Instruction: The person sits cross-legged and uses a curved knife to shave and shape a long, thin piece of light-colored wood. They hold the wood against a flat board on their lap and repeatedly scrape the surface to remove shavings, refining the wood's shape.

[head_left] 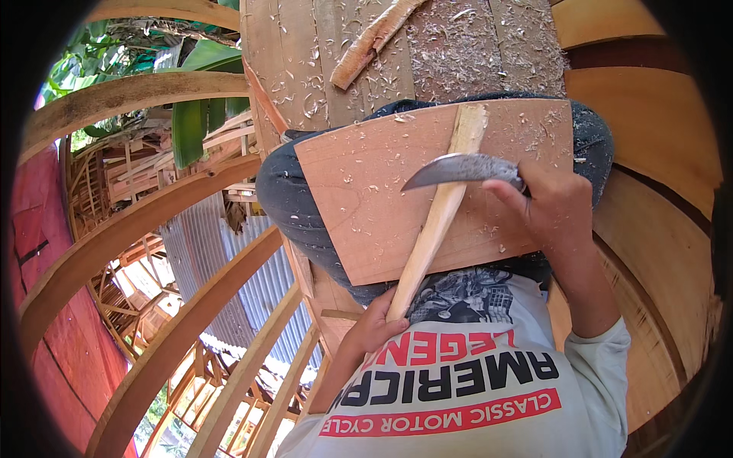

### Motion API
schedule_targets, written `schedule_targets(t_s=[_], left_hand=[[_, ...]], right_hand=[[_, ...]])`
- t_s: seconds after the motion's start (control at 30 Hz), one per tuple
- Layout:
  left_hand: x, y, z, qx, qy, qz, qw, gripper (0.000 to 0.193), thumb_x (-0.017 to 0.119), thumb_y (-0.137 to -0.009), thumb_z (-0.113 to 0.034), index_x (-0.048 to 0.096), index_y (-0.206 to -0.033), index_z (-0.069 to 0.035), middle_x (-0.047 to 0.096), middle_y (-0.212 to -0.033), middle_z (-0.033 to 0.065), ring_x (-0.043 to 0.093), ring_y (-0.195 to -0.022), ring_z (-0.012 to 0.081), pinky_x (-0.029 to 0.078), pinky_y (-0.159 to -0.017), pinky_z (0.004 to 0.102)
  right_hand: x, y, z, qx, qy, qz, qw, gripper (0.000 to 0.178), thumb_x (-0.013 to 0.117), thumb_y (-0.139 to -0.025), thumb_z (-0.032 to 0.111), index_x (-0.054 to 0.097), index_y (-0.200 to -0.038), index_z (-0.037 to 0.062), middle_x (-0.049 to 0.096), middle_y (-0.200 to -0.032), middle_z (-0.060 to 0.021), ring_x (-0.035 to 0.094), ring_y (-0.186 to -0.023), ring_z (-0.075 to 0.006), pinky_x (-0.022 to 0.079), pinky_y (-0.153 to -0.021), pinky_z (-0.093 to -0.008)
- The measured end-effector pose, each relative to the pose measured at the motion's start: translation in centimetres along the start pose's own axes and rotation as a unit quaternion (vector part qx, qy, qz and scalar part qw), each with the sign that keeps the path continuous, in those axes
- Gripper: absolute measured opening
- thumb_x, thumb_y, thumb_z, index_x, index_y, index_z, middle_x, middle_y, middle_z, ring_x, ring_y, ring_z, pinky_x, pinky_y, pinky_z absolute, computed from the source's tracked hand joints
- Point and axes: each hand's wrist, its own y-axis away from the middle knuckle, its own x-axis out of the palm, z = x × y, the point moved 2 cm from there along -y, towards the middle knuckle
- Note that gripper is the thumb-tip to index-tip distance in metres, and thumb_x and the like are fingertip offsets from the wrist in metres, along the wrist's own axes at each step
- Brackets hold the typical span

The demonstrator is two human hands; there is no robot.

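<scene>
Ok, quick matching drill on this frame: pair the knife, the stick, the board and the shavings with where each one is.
Things:
1. curved knife
2. wooden stick
3. flat board
4. wood shavings

Places:
A. on the person's lap
B. in the right hand
C. strewn over the planks ahead
D. lower end in the left hand

Pairs: 1-B, 2-D, 3-A, 4-C

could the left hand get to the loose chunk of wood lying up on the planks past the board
Probably not as things stand. The left hand grips the stick's near end by the body, and the board on the lap lies between it and the wood chunk.
</scene>
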Motion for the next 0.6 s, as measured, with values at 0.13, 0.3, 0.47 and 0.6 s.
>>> schedule_targets(t_s=[0.13,0.3,0.47,0.6], left_hand=[[0.8,0.2,0.2,0.006,0.012,-0.047,0.999,0.085,0.062,-0.070,-0.061,0.045,-0.121,0.005,0.046,-0.092,0.0028,0.041,-0.086,0.0151,0.036,-0.078,0.0288],[-0.2,-0.2,0.0,-0.005,-0.012,-0.002,1.000,0.076,0.062,-0.073,-0.042,0.041,-0.128,0.006,0.051,-0.110,0.0121,0.046,-0.103,0.0203,0.035,-0.091,0.0305],[-0.1,0.0,0.0,-0.001,-0.005,0.002,1.000,0.073,0.063,-0.074,-0.034,0.040,-0.130,0.007,0.054,-0.119,0.0170,0.049,-0.111,0.0238,0.034,-0.098,0.0318],[-0.3,-0.4,0.7,0.007,-0.006,0.005,1.000,0.075,0.063,-0.073,-0.036,0.040,-0.130,0.006,0.054,-0.119,0.0173,0.049,-0.110,0.0237,0.035,-0.097,0.0319]], right_hand=[[0.3,-0.5,-1.5,0.011,0.019,-0.022,1.000,0.051,0.062,-0.078,0.054,0.055,-0.058,0.0076,0.053,-0.052,-0.0120,0.057,-0.046,-0.0287,0.042,-0.040,-0.0350],[-0.1,-0.1,-0.3,-0.008,-0.026,-0.011,1.000,0.053,0.061,-0.079,0.054,0.055,-0.057,0.0063,0.053,-0.051,-0.0119,0.056,-0.046,-0.0300,0.042,-0.041,-0.0354],[0.3,-1.0,-1.6,0.056,-0.010,-0.022,0.998,0.053,0.061,-0.080,0.055,0.055,-0.058,0.0070,0.051,-0.050,-0.0123,0.056,-0.046,-0.0309,0.043,-0.043,-0.0376],[0.4,0.5,0.8,-0.038,-0.023,0.022,0.999,0.051,0.058,-0.083,0.052,0.055,-0.058,0.0073,0.054,-0.053,-0.0144,0.058,-0.050,-0.0318,0.044,-0.045,-0.0385]])
